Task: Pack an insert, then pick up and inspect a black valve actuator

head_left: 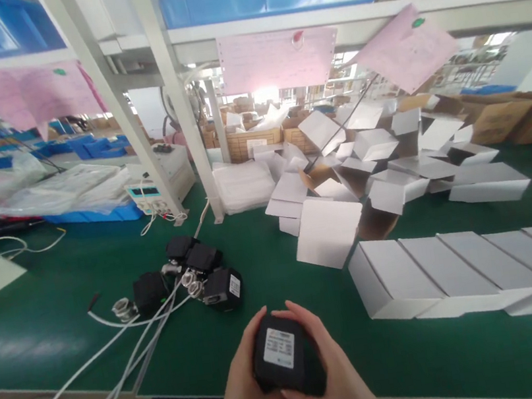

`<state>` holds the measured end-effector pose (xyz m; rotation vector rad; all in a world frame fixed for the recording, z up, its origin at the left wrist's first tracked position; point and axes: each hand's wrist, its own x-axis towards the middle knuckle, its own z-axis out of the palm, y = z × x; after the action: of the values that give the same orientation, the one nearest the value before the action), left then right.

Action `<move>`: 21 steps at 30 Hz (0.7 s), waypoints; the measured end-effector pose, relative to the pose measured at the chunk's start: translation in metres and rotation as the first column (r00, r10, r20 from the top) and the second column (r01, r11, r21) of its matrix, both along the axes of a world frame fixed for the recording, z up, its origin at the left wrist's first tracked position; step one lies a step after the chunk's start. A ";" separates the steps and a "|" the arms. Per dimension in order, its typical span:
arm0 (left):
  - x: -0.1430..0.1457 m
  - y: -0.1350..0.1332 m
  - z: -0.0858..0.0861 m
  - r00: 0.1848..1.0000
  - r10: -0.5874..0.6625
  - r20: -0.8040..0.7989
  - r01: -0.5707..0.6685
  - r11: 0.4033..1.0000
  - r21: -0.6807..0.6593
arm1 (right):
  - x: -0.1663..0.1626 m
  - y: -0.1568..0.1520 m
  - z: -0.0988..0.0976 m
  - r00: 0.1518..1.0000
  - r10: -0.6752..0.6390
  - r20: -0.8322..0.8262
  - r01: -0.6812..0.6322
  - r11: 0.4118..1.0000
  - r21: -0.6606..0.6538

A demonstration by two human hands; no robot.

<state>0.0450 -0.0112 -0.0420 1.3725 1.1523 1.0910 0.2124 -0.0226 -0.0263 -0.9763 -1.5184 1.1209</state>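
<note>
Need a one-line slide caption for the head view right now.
Both hands, left hand and right hand, hold a black box-shaped device with a white label above the green table mat, beside folded white cartons.

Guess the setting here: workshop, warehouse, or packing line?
Probably a factory packing bench: white folded cartons lined up on a green table, identical black cabled units piled nearby, pink work sheets clipped overhead. Both hands hold one labelled black unit.

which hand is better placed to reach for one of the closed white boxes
Probably the right hand: the row of closed white boxes lies on its side. The left hand could keep the black device, which both hold.
</note>
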 end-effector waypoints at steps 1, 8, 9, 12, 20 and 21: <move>0.000 -0.004 -0.001 0.999 0.047 0.011 -0.047 0.999 -0.012 | -0.002 -0.002 -0.003 1.000 0.012 -0.025 -0.012 1.000 -0.013; 0.001 -0.012 0.001 0.984 0.180 -0.019 -0.179 0.984 0.019 | -0.008 -0.006 -0.015 0.998 -0.022 -0.055 0.014 0.989 -0.145; 0.000 -0.011 0.001 0.985 0.169 -0.028 -0.169 0.986 0.014 | -0.008 -0.005 -0.014 0.997 -0.024 -0.068 0.014 0.988 -0.154; -0.005 -0.008 0.003 0.984 0.177 -0.006 -0.177 0.984 -0.019 | -0.010 -0.004 -0.012 0.989 0.015 -0.149 -0.039 0.986 -0.159; -0.007 -0.008 0.006 0.973 0.206 0.100 -0.197 0.976 -0.095 | -0.015 -0.002 -0.012 0.967 0.005 -0.256 -0.043 0.989 -0.143; -0.006 -0.007 0.009 0.972 0.215 0.098 -0.205 0.974 -0.099 | -0.015 -0.001 -0.012 0.965 -0.008 -0.261 -0.034 0.988 -0.153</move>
<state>0.0394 -0.0184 -0.0335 1.1277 1.2721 1.2334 0.1975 -0.0239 -0.0381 -0.8837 -1.2406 1.3382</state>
